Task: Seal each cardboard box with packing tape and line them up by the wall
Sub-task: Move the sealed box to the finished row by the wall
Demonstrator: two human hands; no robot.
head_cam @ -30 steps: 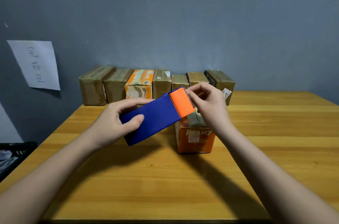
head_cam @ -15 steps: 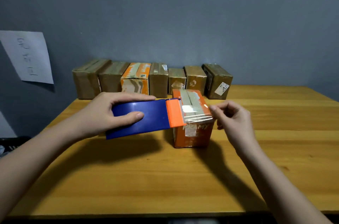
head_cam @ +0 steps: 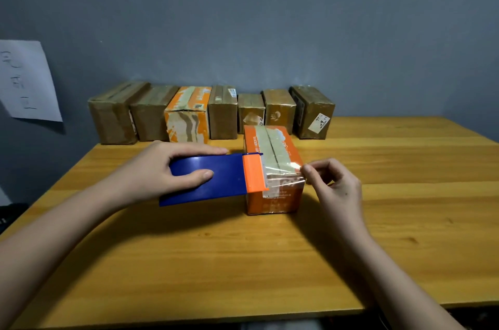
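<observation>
Orange cardboard box (head_cam: 272, 167) at table (head_cam: 243, 262) centre, twelve o'clock from person. Left hand (head_cam: 164, 167) grips blue-and-orange tape dispenser (head_cam: 216, 178) at box's nine o'clock, anchoring roll. Right hand (head_cam: 334, 184) fingers (head_cam: 307, 169) pinch clear packing tape (head_cam: 280, 173) end at three o'clock, keeping strip taut over seam. Seven taped boxes (head_cam: 210, 113) lined along wall.

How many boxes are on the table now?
8. Seven stand in a row by the wall; one orange box is apart, in front, under the tape. None seems hidden.
</observation>
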